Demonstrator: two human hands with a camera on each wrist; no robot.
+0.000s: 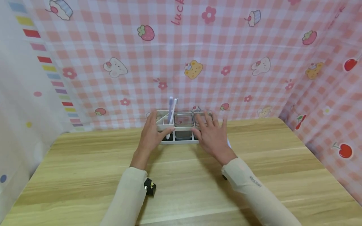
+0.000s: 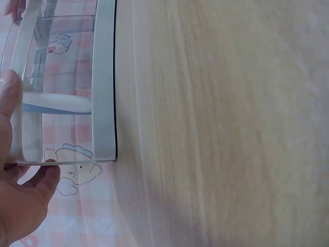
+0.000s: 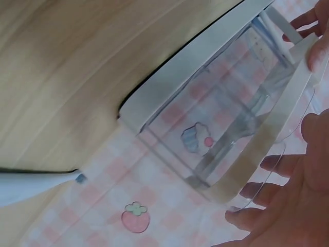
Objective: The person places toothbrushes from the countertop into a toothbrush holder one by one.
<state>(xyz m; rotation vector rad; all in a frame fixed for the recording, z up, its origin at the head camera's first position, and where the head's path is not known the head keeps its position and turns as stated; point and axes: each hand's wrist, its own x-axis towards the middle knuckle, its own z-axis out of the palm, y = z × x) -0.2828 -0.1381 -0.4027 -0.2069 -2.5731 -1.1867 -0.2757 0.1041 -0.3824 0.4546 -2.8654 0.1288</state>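
A white toothbrush holder [image 1: 182,142] with clear sides stands at the back of the table. Two toothbrushes, one lavender [image 1: 170,108] and one white [image 1: 174,107], lean upright in its left part. A clear cup [image 1: 183,118] sits in the middle, another at the right. My left hand [image 1: 150,131] grips the holder's left end, thumb on the front rail and fingers round the side. My right hand [image 1: 210,135] lies over the right end with fingers spread and nearly straight by the right cup's rim, thumb near the rail. In the left wrist view, a toothbrush handle [image 2: 56,103] shows inside.
A long pale blue-white object [image 3: 36,186] lies on the wooden table [image 1: 181,179] to the right of the holder, mostly behind my right hand in the head view. A pink checked cloth [image 1: 169,56] hangs close behind the holder, with more cloth at both sides.
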